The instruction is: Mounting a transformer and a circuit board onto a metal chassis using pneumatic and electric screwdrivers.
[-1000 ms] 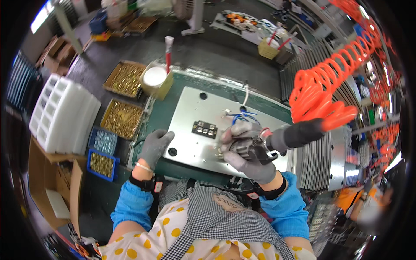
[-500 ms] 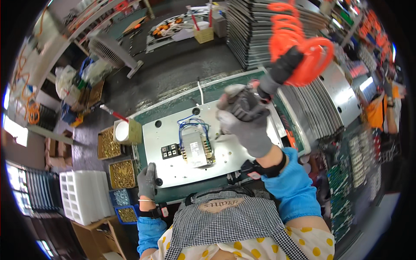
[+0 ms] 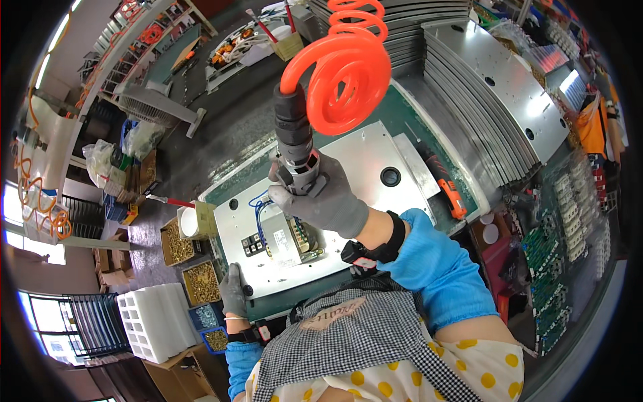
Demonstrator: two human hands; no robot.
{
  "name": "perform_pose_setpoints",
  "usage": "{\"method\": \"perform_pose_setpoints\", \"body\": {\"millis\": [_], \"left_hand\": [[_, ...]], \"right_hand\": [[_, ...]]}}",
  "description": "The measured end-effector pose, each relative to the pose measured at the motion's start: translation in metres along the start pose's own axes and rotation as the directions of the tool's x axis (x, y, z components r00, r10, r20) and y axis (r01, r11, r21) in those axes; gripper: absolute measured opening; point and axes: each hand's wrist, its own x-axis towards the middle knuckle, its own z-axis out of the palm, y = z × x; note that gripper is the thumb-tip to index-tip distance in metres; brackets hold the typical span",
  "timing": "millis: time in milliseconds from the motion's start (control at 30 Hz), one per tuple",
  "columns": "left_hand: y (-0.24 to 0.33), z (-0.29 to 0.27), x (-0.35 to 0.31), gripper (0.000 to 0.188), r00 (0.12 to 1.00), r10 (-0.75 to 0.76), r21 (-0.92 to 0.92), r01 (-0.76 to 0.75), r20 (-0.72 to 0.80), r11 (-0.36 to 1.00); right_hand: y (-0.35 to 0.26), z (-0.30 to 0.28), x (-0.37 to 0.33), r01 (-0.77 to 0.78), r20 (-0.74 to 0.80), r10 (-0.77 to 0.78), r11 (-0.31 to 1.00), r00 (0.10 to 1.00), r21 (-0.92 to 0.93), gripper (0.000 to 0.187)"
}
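The right hand [image 3: 326,197], in a grey glove, has its fingers wrapped tight around the grey and black handle of an air screwdriver [image 3: 296,144]. The tool is held up above the metal plate [image 3: 348,174], over its back part, with its thick end pointing away from the person. An orange curly hose [image 3: 348,63] comes out of the far end of the tool and loops high above the plate. The left hand [image 3: 233,291], also in a grey glove, lies flat with its fingers spread a little on the near left corner of the plate, holding nothing. On the plate, just under the right hand, sits a small grey box part [image 3: 284,238] with blue wires [image 3: 260,208]. A small black block [image 3: 252,245] lies on the plate just left of that box. Left of the plate are trays of gold screws [image 3: 201,283] and a white cup [image 3: 189,222]. Right of the plate, touching its edge, lies an orange and black tool [image 3: 447,187].
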Motion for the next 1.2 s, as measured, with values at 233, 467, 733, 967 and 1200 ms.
{"method": "perform_pose_setpoints", "body": {"millis": [233, 467, 733, 967, 1200], "left_hand": [[-0.006, -0.001, 0.005, 0.051, 1.0, 0.013, -0.03, -0.014, -0.019, 0.999], [-0.008, -0.001, 0.005, 0.052, 1.0, 0.016, -0.032, -0.016, -0.023, 0.999], [-0.007, -0.001, 0.004, 0.053, 1.0, 0.003, -0.068, -0.004, -0.012, 0.998], [-0.009, -0.003, 0.004, 0.051, 1.0, 0.007, -0.077, -0.007, -0.003, 0.997], [-0.011, -0.004, 0.003, 0.051, 1.0, 0.017, -0.091, -0.017, -0.002, 0.996]], "right_hand": [[-0.002, 0.003, 0.002, -0.081, -0.002, 0.081, 0.997, 0.997, 0.003, 0.042], [-0.017, -0.001, 0.011, -0.133, 0.267, 0.154, 0.986, 0.951, -0.097, 0.039], [-0.001, 0.014, 0.038, 0.102, 0.642, -0.017, 0.99, 0.766, -0.096, 0.044], [-0.008, 0.015, 0.041, -0.07, 0.506, 0.138, 0.986, 0.852, -0.151, 0.037], [-0.009, 0.016, 0.037, -0.102, 0.516, 0.187, 0.977, 0.836, -0.189, 0.049]]}}
